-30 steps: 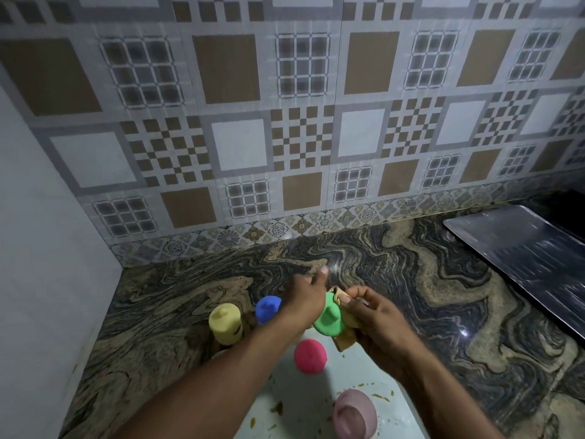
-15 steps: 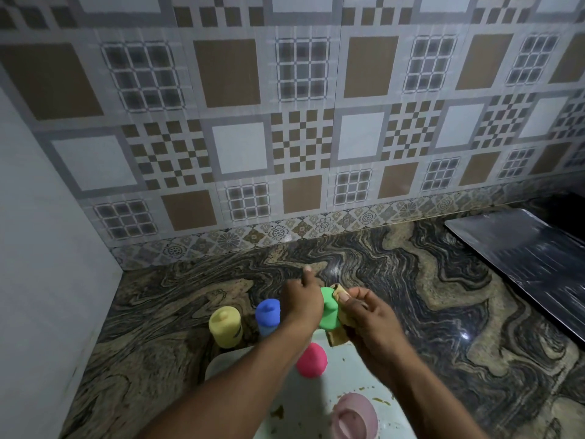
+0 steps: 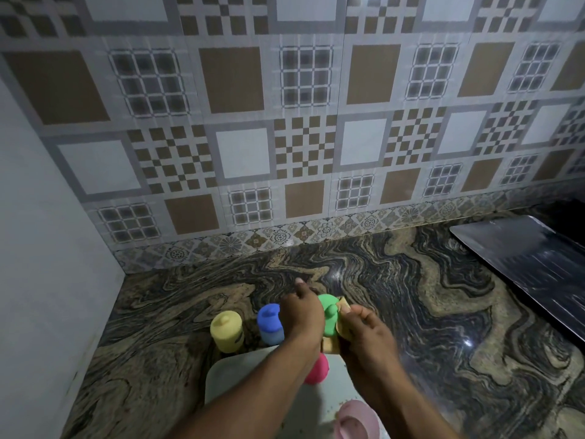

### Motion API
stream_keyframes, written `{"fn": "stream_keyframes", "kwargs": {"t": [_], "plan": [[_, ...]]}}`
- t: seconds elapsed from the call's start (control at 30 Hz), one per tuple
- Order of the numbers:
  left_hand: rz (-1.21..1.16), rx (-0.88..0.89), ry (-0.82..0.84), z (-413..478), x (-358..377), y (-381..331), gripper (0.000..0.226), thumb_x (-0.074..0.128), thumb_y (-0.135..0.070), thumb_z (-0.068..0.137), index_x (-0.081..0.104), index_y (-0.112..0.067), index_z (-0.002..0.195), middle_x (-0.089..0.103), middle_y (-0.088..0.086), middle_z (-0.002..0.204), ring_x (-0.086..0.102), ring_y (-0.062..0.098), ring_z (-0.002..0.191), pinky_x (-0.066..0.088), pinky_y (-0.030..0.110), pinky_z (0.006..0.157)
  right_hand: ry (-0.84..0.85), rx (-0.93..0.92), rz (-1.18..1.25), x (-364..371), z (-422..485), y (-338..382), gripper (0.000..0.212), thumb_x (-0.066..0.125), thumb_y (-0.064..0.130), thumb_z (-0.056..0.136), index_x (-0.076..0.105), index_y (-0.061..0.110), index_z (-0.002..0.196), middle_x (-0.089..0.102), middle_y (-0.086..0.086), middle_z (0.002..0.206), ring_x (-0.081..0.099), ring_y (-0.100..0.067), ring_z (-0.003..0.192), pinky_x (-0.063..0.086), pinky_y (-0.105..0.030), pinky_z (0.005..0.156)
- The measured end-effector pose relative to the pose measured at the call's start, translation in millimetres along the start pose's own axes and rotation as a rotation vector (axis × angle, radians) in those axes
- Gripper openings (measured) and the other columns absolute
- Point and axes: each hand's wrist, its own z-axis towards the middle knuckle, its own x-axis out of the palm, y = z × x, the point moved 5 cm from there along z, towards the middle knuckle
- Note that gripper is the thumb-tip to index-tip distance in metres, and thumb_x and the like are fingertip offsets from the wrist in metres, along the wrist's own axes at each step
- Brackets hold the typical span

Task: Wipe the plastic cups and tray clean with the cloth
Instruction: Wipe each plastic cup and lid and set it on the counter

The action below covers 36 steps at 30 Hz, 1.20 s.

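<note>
My left hand (image 3: pixel 302 315) grips a green plastic cup (image 3: pixel 329 312) above the far end of the white tray (image 3: pixel 234 375). My right hand (image 3: pixel 364 334) presses a tan cloth (image 3: pixel 343 307) against the cup's right side. A red cup (image 3: pixel 316 369) stands upside down on the tray, partly hidden by my left forearm. A pale pink cup (image 3: pixel 354 421) lies on the tray's near end. A yellow cup (image 3: pixel 226 331) and a blue cup (image 3: pixel 269 323) stand upside down on the counter just beyond the tray.
The marbled dark counter (image 3: pixel 427 312) runs right to a metal sheet (image 3: pixel 531 267) at the far right. A tiled wall (image 3: pixel 285 137) stands behind and a plain white wall (image 3: pixel 38 248) closes the left side. Small crumbs lie on the tray beside the pink cup.
Both hands and the green cup have shifted a little away from me and turned; the cloth has slid around the cup. The view has tilted, so the tray sits lower in frame.
</note>
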Motion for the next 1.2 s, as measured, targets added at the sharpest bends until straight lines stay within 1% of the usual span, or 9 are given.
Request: {"fn": "stream_keyframes", "kwargs": {"t": [0.13,0.2,0.3,0.43,0.6,0.8,0.9,1.0,1.2], "plan": [[-0.035,-0.219,0.440,5.4,17.2,31.3,0.059,0.041,-0.067,0.094,0.066,-0.013,0.093,0.070,0.007,0.086,0.065,0.022,0.069,0.050,0.024,0.052,0.141,0.148,-0.252,-14.9,7.0,16.6,0.009,0.059,0.001,0.093,0.056,0.007,0.086,0.060,-0.016,0.072,0.055,-0.024,0.059,0.044,-0.033,0.053],[0.025,-0.207,0.517,3.8,17.4,24.0,0.054,0.046,-0.067,0.092,0.065,-0.017,0.086,0.069,0.006,0.082,0.064,0.022,0.068,0.054,0.029,0.059,0.227,0.187,-0.342,-17.5,10.1,27.2,0.007,0.061,0.004,0.092,0.056,0.008,0.092,0.060,-0.013,0.075,0.055,-0.022,0.062,0.042,-0.030,0.053],[0.112,0.029,0.151,3.2,9.1,0.2,0.049,0.043,-0.040,0.103,0.067,0.001,0.115,0.066,0.022,0.122,0.063,0.033,0.108,0.047,0.033,0.084,0.159,0.077,-0.223,-2.0,6.9,22.3,0.010,0.059,0.003,0.094,0.056,0.007,0.086,0.061,-0.012,0.068,0.058,-0.020,0.054,0.047,-0.029,0.047],[-0.015,-0.037,-0.015,-0.9,3.5,12.2,0.060,0.036,-0.044,0.104,0.064,0.007,0.117,0.063,0.027,0.124,0.059,0.041,0.115,0.045,0.038,0.092,-0.093,-0.048,-0.052,0.9,-4.3,-1.4,0.016,0.059,0.004,0.095,0.057,0.007,0.080,0.059,-0.016,0.064,0.056,-0.025,0.052,0.049,-0.035,0.050],[-0.021,-0.246,0.521,8.2,25.0,36.2,0.066,0.052,-0.078,0.074,0.063,-0.015,0.089,0.069,0.012,0.089,0.067,0.028,0.081,0.055,0.040,0.082,0.160,0.188,-0.320,-14.2,4.1,22.6,0.009,0.066,0.006,0.087,0.057,0.007,0.086,0.060,-0.013,0.069,0.056,-0.022,0.059,0.043,-0.031,0.054],[0.000,0.030,-0.069,0.3,-6.4,-4.4,0.060,0.031,-0.040,0.106,0.062,0.009,0.118,0.060,0.029,0.128,0.056,0.042,0.118,0.043,0.037,0.091,-0.101,-0.153,-0.142,6.4,-0.1,4.5,0.009,0.065,0.009,0.093,0.057,0.006,0.092,0.062,-0.018,0.075,0.059,-0.029,0.065,0.054,-0.051,0.059],[-0.077,-0.125,0.169,11.9,10.0,21.4,0.065,0.036,-0.058,0.100,0.064,-0.002,0.120,0.067,0.020,0.120,0.065,0.034,0.103,0.053,0.036,0.081,-0.062,-0.023,-0.192,0.3,4.4,8.9,0.012,0.063,0.004,0.092,0.055,0.005,0.083,0.060,-0.016,0.068,0.057,-0.028,0.060,0.052,-0.043,0.054],[-0.017,-0.205,0.497,10.0,14.0,24.4,0.056,0.045,-0.069,0.091,0.065,-0.016,0.091,0.070,0.007,0.089,0.064,0.022,0.073,0.048,0.023,0.058,0.168,0.135,-0.345,-3.1,9.3,33.2,0.012,0.063,0.001,0.091,0.055,0.007,0.084,0.060,-0.013,0.068,0.056,-0.022,0.058,0.044,-0.030,0.052],[0.029,0.026,-0.056,1.5,-9.8,-9.4,0.057,0.032,-0.041,0.106,0.064,0.006,0.116,0.061,0.026,0.127,0.057,0.039,0.118,0.042,0.036,0.088,-0.078,-0.173,-0.164,17.4,-0.7,12.6,0.010,0.065,0.009,0.094,0.056,0.007,0.091,0.061,-0.015,0.074,0.059,-0.022,0.058,0.050,-0.033,0.046]]}}
